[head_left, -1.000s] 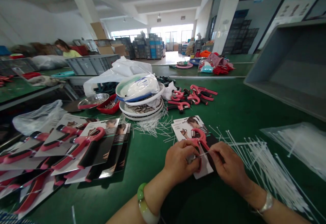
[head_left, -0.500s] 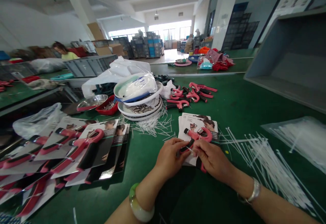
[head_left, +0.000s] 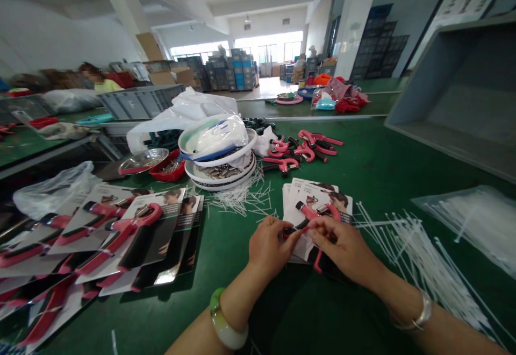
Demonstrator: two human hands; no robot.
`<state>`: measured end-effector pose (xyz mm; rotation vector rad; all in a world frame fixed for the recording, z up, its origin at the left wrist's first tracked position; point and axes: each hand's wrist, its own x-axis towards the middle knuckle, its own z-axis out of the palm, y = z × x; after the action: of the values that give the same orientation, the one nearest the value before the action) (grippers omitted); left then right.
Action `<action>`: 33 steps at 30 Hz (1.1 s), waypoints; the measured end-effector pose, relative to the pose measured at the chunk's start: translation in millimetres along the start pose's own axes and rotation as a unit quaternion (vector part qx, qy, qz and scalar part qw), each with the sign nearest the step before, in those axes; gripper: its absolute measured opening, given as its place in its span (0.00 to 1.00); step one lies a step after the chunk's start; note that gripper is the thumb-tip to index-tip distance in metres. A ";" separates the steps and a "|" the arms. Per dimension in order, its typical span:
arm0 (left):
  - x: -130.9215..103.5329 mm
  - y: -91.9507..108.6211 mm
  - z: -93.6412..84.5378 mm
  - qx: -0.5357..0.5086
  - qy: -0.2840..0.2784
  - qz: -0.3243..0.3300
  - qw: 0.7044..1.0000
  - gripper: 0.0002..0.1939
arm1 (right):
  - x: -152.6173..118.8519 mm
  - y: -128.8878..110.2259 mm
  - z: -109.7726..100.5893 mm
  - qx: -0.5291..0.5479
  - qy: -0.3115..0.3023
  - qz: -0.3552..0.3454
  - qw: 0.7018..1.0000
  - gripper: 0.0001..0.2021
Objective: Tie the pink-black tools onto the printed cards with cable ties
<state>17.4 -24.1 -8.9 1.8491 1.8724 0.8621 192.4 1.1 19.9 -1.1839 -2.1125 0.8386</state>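
Note:
A pink and black hand grip strengthener [head_left: 332,212] with a metal spring lies on a stack of printed cards [head_left: 291,196]. My left hand [head_left: 269,245] is closed, thumb and fingers pinching one black-padded handle of it. From the other side my right hand [head_left: 346,245] comes in, its thumb and fingertips pinched on a thin white cable tie, mostly hidden by the fingers. Both hands' fingertips are close together over the card. The lower part of the strengthener is partly covered by my right hand.
Carded strengtheners [head_left: 137,236] pile up at left. Loose strengtheners [head_left: 306,148] lie beyond the cards. White cable ties [head_left: 431,269] spread at right by a plastic bag [head_left: 479,220]. Stacked trays [head_left: 221,172] hold metal parts; a grey bin [head_left: 463,102] stands at right. A person [head_left: 107,83] sits far left.
My right hand has shifted slightly right, its fingers less tightly curled. The cards and strengthener sit slightly further right in view. The white tie between the hands shows less.

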 end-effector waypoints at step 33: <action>-4.2 22.8 -2.4 0.057 -0.043 0.030 0.997 0.10 | -17.5 7.9 -9.9 -0.279 -0.092 -0.183 0.938 0.09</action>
<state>33.5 -29.7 7.1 1.9869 1.8570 0.6957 211.6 -8.6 17.3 -0.9347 -2.7215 0.1821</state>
